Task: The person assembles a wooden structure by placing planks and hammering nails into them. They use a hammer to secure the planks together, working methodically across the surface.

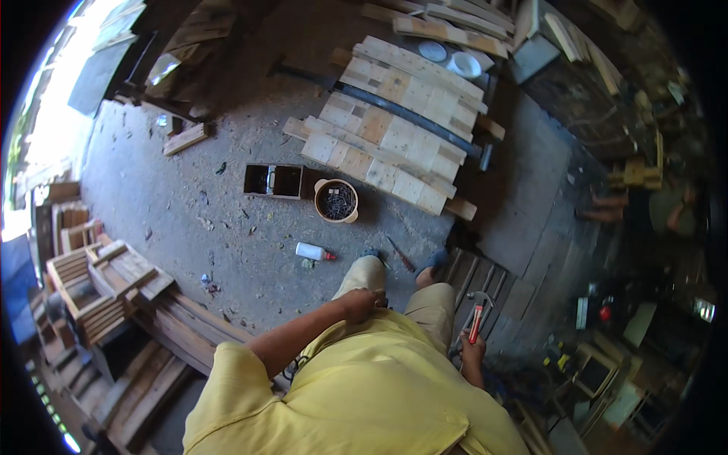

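My right hand (472, 350) is wrapped round the red handle of a claw hammer (475, 322), held upright at my right side with the metal head up. My left hand (362, 305) rests by my left thigh, its fingers curled; anything inside them is hidden. On the floor ahead lie a white bottle (311, 251) with a red cap and a slim tool with a reddish-brown handle (400, 254). Beyond the bottle stands a round tub (326, 186) of dark nails or screws, touching a dark open box (274, 195).
A panel of pale boards (379, 125) lies ahead, a dark metal bar clamp (409, 114) across it and white round containers (464, 65) at its far end. Wooden frames and planks (114, 280) are stacked left. Metal rungs (485, 280) lie near my right foot. Another person (660, 208) is far right.
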Demonstrator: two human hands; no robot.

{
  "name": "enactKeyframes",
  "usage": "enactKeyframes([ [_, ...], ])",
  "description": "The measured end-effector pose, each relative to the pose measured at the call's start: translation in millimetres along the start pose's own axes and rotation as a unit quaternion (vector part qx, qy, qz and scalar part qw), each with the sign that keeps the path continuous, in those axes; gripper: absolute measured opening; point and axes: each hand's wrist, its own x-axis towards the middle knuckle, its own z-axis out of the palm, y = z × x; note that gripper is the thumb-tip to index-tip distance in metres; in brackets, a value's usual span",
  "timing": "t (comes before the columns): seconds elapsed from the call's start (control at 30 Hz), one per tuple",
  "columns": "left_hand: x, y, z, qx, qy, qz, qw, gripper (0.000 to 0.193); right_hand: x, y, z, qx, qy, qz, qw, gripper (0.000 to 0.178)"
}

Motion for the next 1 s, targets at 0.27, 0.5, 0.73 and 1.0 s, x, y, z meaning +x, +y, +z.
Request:
enactKeyframes([
  [0.27,74,54,19,-0.161,0.095,-0.019,0.982,0.028,270,-138,15,-0.137,-0.166,-0.173,0.961,0.017],
  [0.5,159,12,6,-0.338,0.054,0.044,0.939,0.028,417,-217,130,-0.297,-0.130,-0.380,0.866,0.025],
  [0.73,287,-348,-68,-0.359,0.688,-0.153,0.612,0.025,543,-242,316,-0.399,-0.174,-0.466,0.770,0.044],
  [1.0,401,-529,-17,-0.250,0.718,-0.327,0.560,0.017,616,-201,412,-0.364,-0.216,-0.500,0.755,0.083],
])
